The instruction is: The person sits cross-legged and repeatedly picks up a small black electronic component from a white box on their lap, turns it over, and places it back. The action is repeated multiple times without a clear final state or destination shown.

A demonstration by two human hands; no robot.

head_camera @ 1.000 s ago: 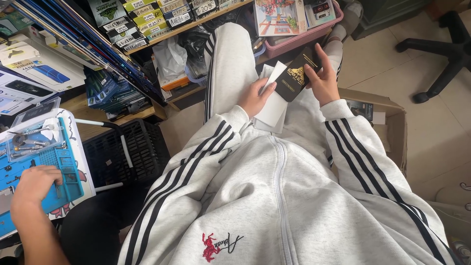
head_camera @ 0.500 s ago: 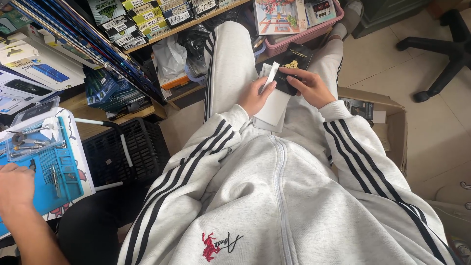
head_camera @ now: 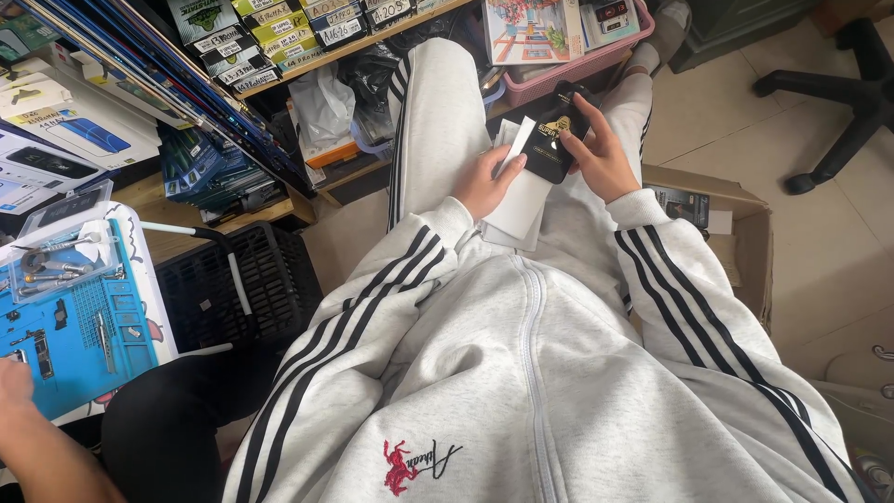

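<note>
- My left hand [head_camera: 484,180] is curled round white paper sheets [head_camera: 518,200] on my lap, thumb pinching the top edge.
- My right hand [head_camera: 603,158] grips a small black packet [head_camera: 556,140] with gold print, fingers closed on its right side; it sits above my knees, overlapping the sheets.
- Risk: the loose sheets look likely to slide off my thigh to the floor if the thumb lets go; the packet is only edge-held, so a tug could drop it.
- Pink tray [head_camera: 559,82] just beyond my knees holds a colourful flat box.
- Shelf [head_camera: 307,65] top left: yellow and green labelled packets in a row.
- Open cardboard box [head_camera: 736,210] right of my leg.
- Another person's hand [head_camera: 14,387] at the blue mat [head_camera: 79,331], bench left edge.
</note>
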